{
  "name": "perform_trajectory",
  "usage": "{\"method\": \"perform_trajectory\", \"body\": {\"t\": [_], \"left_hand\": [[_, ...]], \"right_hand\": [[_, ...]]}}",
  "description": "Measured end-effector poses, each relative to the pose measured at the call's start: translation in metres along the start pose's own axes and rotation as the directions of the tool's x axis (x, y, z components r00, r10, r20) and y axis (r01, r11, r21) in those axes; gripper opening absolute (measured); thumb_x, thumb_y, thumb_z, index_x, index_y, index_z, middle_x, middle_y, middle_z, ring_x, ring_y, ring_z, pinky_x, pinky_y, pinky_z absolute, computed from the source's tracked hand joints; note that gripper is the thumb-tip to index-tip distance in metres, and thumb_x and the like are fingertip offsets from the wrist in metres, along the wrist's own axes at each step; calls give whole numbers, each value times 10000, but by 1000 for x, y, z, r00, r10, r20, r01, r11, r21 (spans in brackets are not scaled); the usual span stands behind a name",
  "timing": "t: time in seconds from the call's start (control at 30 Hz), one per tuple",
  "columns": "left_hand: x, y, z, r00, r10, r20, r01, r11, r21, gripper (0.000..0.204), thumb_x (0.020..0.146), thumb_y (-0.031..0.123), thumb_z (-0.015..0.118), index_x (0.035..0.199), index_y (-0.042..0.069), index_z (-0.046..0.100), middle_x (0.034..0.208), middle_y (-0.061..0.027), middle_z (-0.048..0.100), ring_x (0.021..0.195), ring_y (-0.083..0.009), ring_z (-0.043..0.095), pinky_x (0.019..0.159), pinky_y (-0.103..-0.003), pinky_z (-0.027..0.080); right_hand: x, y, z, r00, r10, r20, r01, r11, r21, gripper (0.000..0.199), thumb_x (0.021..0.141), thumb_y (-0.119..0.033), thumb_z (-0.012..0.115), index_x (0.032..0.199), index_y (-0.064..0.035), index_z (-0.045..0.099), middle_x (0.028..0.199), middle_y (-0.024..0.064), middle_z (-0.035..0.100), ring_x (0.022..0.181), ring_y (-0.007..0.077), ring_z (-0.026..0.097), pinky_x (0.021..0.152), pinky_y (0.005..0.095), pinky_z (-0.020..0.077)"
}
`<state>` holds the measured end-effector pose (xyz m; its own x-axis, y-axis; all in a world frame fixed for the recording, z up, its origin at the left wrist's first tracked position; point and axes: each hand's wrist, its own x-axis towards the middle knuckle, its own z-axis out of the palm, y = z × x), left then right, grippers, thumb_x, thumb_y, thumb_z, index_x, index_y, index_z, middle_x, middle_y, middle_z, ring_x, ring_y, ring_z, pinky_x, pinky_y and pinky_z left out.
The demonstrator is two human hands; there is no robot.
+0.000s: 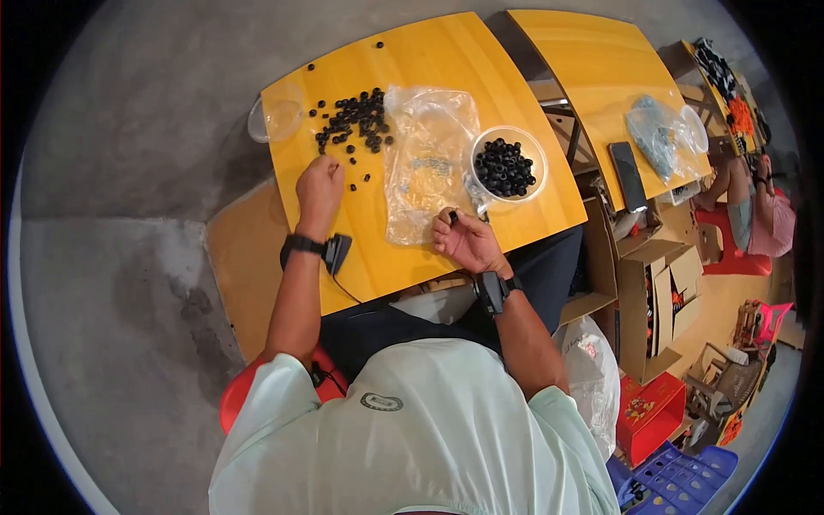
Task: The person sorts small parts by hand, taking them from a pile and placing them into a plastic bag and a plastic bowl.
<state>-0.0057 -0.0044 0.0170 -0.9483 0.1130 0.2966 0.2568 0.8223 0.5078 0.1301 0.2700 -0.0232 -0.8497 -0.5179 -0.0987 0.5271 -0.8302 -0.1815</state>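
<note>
My left hand (320,190) is closed at the near side of a scatter of small black round pieces (369,118) on the yellow table (360,257). Its fingers are curled in, and whatever they may hold is hidden. My right hand (470,245) is turned partly palm up at the table's near side, pinching one small black round piece (453,217) between the fingertips. A crumpled clear plastic bag (421,124) lies flat between the scatter and a clear bowl (540,159). Many more of the black pieces fill that bowl, just beyond my right hand.
An empty-looking clear tub (283,120) sits at the table's left edge. On a second table (584,51) to the right lie a phone (627,174) and a bag of bluish pieces (654,133). Open cardboard boxes (635,300) stand right of my legs. Another person (764,215) sits farther right.
</note>
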Motion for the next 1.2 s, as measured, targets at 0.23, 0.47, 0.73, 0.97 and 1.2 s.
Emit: {"method": "perform_trajectory", "body": {"t": [0.23, 0.47, 0.73, 0.97, 1.2], "left_hand": [[-72, 81, -10, 968, 32, 248, -1, 992, -128, 79, 815, 96, 668, 846, 27, 644, 787, -141, 648, 746, -324, 653, 658, -415, 512], [-75, 80, -4, 957, 12, 290, -10, 1000, -7, 114, 803, 122, 685, 841, 24, 640, 797, -132, 638, 759, -332, 641, 664, -420, 500], [-19, 134, 36, 962, 177, 209, -141, 974, -177, 104, 809, 139, 677, 849, 43, 681, 869, -158, 668, 783, -348, 655, 702, -443, 516], [-1, 130, 78, 937, 224, 269, -224, 974, -31, 168, 801, 141, 669, 930, 36, 691, 896, -154, 674, 847, -358, 656, 750, -438, 518], [-7, 128, 77, 927, 240, 287, -258, 966, 25, 148, 822, 140, 667, 926, 38, 694, 896, -141, 650, 845, -361, 652, 741, -442, 522]], "right_hand": [[1, -1, 1, 1000, -6, 19, 6, 1000, -22, 271, 971, -350, 560, 917, -88, 517, 890, 39, 498, 843, 176, 497, 766, 310, 435], [2, 1, 0, 999, -12, 31, 13, 1000, -19, 259, 973, -339, 561, 915, -90, 523, 883, 39, 499, 827, 175, 497, 764, 316, 438], [1, 1, -1, 997, -6, 76, 5, 1000, 15, 247, 976, -327, 555, 916, -88, 562, 873, 35, 503, 806, 178, 493, 771, 318, 435], [3, 2, -5, 998, -21, 61, 21, 1000, 5, 253, 983, -329, 548, 925, -86, 591, 875, 36, 511, 819, 180, 505, 745, 307, 432], [2, 1, -4, 998, -10, 63, 9, 1000, 10, 249, 988, -329, 544, 930, -90, 588, 867, 38, 504, 818, 174, 503, 730, 300, 425]]}}
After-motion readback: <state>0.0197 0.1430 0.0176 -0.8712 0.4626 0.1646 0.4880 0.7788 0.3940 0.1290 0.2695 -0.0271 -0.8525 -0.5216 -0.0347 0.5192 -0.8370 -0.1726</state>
